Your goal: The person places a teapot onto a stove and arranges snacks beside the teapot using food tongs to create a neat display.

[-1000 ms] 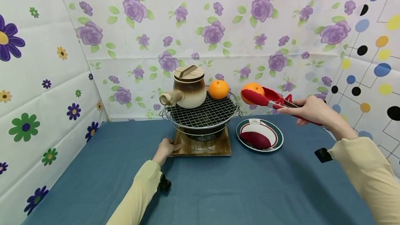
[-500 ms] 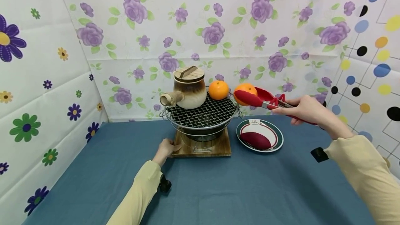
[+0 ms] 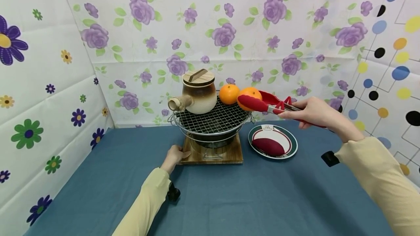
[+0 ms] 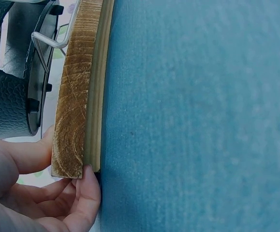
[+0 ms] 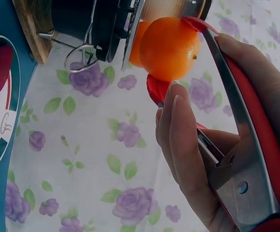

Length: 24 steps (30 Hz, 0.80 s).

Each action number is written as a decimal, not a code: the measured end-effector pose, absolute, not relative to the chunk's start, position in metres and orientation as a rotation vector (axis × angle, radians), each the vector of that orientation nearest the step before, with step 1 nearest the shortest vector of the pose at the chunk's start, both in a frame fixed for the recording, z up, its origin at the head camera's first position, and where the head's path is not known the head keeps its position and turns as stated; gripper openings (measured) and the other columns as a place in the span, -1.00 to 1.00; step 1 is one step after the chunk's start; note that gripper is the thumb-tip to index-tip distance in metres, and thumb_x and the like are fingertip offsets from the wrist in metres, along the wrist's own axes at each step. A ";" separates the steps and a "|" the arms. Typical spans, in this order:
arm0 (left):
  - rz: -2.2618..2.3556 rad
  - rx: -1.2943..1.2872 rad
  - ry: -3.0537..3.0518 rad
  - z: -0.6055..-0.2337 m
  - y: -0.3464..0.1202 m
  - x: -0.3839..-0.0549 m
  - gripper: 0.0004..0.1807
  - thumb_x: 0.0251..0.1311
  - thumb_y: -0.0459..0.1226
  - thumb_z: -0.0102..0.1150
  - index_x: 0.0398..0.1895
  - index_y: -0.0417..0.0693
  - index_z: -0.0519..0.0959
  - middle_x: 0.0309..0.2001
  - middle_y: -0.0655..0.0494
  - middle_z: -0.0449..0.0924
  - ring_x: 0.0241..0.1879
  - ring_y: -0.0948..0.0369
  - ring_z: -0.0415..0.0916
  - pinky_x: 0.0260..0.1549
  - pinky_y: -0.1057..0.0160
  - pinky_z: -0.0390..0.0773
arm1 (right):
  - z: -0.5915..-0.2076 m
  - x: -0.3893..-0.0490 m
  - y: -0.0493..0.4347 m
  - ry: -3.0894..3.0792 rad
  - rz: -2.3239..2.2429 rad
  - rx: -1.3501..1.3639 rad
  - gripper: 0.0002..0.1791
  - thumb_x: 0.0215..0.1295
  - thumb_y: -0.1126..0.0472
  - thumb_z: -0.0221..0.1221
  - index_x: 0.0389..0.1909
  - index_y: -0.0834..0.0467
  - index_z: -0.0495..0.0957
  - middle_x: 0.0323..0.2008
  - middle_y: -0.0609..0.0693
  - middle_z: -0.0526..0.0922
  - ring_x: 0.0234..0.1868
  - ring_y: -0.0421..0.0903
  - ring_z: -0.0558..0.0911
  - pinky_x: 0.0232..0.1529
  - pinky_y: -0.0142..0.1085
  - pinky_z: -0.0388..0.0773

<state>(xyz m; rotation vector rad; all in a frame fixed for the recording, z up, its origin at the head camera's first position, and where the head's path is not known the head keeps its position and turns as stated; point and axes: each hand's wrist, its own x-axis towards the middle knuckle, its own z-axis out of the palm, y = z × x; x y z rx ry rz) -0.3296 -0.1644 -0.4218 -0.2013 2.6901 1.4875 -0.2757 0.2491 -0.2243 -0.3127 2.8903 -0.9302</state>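
My right hand (image 3: 311,111) grips red-tipped metal tongs (image 5: 248,125), whose jaws pinch an orange (image 5: 171,48). That orange is at the right rim of the round wire grill (image 3: 213,119), close beside a second orange (image 3: 229,94) on the mesh; I cannot tell if it touches the mesh. At the grill's base, my left hand (image 3: 173,157) holds the near left corner of a wooden board (image 4: 74,96), its thumb on the upper side and a finger at the underside. A clay pot (image 3: 200,99) with a wooden lid stands on the mesh's left part.
Right of the grill, a green-rimmed plate (image 3: 290,152) holds a dark red, smooth oval piece (image 3: 267,147). The grill's black body (image 4: 9,101) stands on the board. Blue cloth (image 3: 229,199) covers the table, and flowered sheets hang behind and at the left.
My right hand has carried the orange in the tongs leftward and slightly down, from above the plate to the grill's right rim, beside the other orange. The left hand stays still.
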 end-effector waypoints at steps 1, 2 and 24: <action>1.485 -0.202 2.691 -0.422 -0.164 -0.330 -0.49 0.12 -0.34 0.21 -0.77 0.02 0.08 -0.80 0.17 0.03 -0.82 0.29 0.08 -0.53 0.15 0.54 | -0.224 -0.276 0.248 2.884 -0.937 -0.317 -0.08 -0.07 -0.34 0.20 0.14 0.30 0.36 -0.61 0.08 0.55 -0.55 0.00 0.58 -0.38 -0.21 0.49; 1.483 -0.200 2.691 -0.422 -0.164 -0.330 -0.49 0.13 -0.33 0.21 -0.77 0.02 0.08 -0.80 0.17 0.03 -0.81 0.29 0.07 -0.52 0.15 0.54 | -0.224 -0.275 0.247 2.879 -0.939 -0.319 -0.08 -0.07 -0.34 0.20 0.14 0.29 0.36 -0.61 0.08 0.55 -0.55 0.00 0.58 -0.38 -0.21 0.49; 1.464 -0.208 2.710 -0.420 -0.163 -0.327 -0.57 0.14 -0.33 0.20 -0.75 -0.03 0.19 -0.77 0.14 0.11 -0.77 0.25 0.21 -0.55 0.16 0.52 | -0.222 -0.278 0.236 2.874 -0.839 -0.362 0.07 -0.11 -0.37 0.20 0.25 0.33 0.20 -0.65 0.07 0.54 -0.59 -0.02 0.56 -0.39 -0.20 0.46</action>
